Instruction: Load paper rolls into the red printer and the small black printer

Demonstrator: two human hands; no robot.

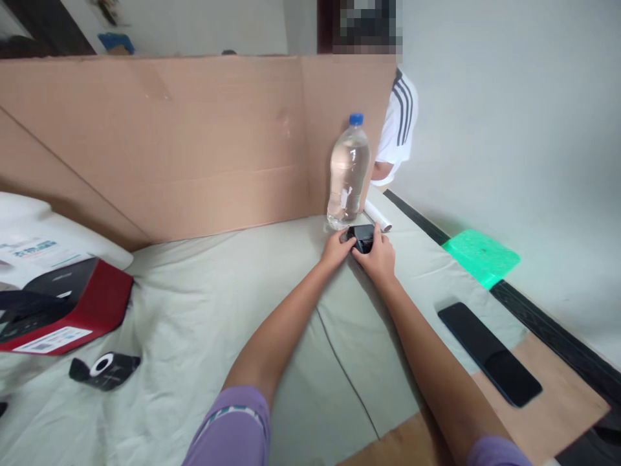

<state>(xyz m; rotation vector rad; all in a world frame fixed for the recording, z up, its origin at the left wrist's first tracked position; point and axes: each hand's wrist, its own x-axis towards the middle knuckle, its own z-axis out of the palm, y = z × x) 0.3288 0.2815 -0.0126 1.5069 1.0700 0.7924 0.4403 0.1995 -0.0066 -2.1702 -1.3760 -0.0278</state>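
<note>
Both of my arms reach forward over the pale green cloth to a small black boxy object (363, 232) with a glossy surface; its exact kind I cannot make out. My left hand (336, 250) grips its left side, thumb at the near edge. On the right side, my right hand (379, 256) closes around it with fingers and thumb. A clear plastic bottle (348, 175) with a blue cap stands upright just behind the object. To the bottle's right lies a white rolled tube (377, 216).
A cardboard panel (218, 149) stands across the back, with a person in a white sleeve (403, 120) behind it. Right: a black phone (490, 353) and a green sheet (482, 255). Left: a red-and-black box (104, 298), a white container (82, 236) and a black strap-like item (119, 370).
</note>
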